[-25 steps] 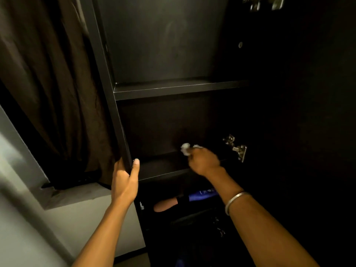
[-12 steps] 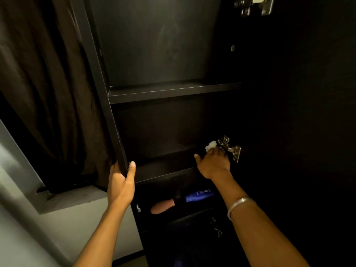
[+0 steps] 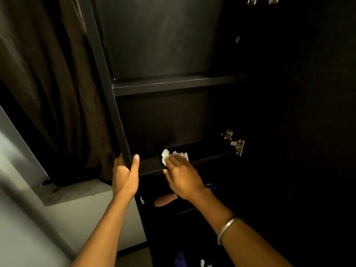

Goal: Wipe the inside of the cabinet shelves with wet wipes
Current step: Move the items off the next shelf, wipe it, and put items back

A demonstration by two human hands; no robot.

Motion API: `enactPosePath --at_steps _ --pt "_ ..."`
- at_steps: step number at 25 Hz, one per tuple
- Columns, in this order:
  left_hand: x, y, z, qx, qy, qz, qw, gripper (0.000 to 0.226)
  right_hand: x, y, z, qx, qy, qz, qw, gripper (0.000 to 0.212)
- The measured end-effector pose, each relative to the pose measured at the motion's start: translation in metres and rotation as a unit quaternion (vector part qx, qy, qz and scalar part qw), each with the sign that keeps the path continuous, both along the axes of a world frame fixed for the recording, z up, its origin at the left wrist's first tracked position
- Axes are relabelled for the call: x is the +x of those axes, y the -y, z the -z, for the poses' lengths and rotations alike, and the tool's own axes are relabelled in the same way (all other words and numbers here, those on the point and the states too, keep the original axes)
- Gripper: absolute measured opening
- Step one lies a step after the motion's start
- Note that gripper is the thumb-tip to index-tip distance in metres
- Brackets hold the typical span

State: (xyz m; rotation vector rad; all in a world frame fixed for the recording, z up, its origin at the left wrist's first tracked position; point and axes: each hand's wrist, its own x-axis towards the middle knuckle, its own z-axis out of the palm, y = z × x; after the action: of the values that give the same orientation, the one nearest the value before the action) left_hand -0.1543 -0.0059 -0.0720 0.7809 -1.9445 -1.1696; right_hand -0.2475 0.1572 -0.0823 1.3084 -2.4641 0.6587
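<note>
A tall dark cabinet stands open in front of me. My right hand [image 3: 183,176] lies flat on a crumpled white wet wipe [image 3: 165,154] and presses it onto the left part of the lower shelf [image 3: 208,153]. The wipe shows past my fingertips. My left hand [image 3: 125,176] grips the front edge of the cabinet's left side panel [image 3: 107,93] at the height of that shelf, thumb on the inner face. The upper shelf [image 3: 173,83] is bare.
A metal door hinge [image 3: 234,142] juts out at the shelf's right end. Below the shelf lie a pinkish object [image 3: 165,200] and a blue item [image 3: 211,186]. A dark curtain [image 3: 48,83] hangs left of the cabinet over a grey sill [image 3: 67,191].
My right hand slid the wipe from the right end of the lower shelf, near the hinge, back to the left part. My left hand kept its hold on the side panel.
</note>
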Motion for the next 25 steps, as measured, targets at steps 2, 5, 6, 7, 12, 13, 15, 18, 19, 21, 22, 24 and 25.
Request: enactPosePath --at_steps 2,5,6,7,12,13,15,18,19,21,22,24,25 --pt "-0.001 0.001 0.002 -0.01 0.004 -0.008 1.0 0.059 -0.017 -0.027 -0.003 -0.034 -0.007 -0.065 0.997 0.057" --pt "-0.005 0.001 0.007 0.005 0.019 -0.015 1.0 0.062 -0.044 -0.066 0.004 -0.076 -0.034 0.009 0.996 0.066" --pt "-0.003 -0.004 0.01 0.008 0.022 -0.036 0.999 0.062 -0.045 -0.073 0.01 -0.062 -0.041 0.031 0.997 0.069" --pt "0.0 -0.012 0.015 -0.008 0.009 -0.069 0.998 0.062 -0.042 -0.076 0.015 -0.058 -0.046 0.04 0.996 0.067" --pt "0.025 -0.071 0.046 -0.142 -0.167 -0.08 0.972 0.04 -0.006 -0.078 0.014 -0.22 0.192 0.088 0.952 0.035" --pt "0.028 -0.083 0.049 -0.129 -0.162 -0.051 0.977 0.032 -0.001 -0.08 0.019 -0.235 0.251 0.102 0.934 0.031" --pt "0.031 -0.099 0.063 -0.091 -0.121 0.011 0.988 0.018 0.003 -0.084 0.044 -0.234 0.322 0.114 0.91 0.025" --pt "0.034 -0.106 0.097 -0.087 -0.049 0.087 0.991 0.005 0.003 -0.098 0.099 -0.206 0.376 0.162 0.889 0.018" --pt "0.036 -0.107 0.108 -0.08 -0.027 0.106 0.991 0.007 0.004 -0.105 0.115 -0.197 0.392 0.179 0.881 0.019" --pt "0.042 -0.107 0.135 -0.056 0.015 0.124 0.991 0.011 0.005 -0.118 0.152 -0.165 0.42 0.213 0.867 0.019" --pt "0.046 -0.107 0.15 -0.043 0.034 0.123 0.991 0.012 0.006 -0.123 0.17 -0.139 0.431 0.225 0.863 0.016" --pt "0.058 -0.106 0.183 -0.02 0.079 0.112 0.99 0.016 0.008 -0.133 0.203 -0.054 0.416 0.247 0.874 0.017" --pt "0.064 -0.106 0.198 -0.006 0.104 0.105 0.989 0.018 0.008 -0.136 0.218 -0.003 0.404 0.254 0.878 0.019"
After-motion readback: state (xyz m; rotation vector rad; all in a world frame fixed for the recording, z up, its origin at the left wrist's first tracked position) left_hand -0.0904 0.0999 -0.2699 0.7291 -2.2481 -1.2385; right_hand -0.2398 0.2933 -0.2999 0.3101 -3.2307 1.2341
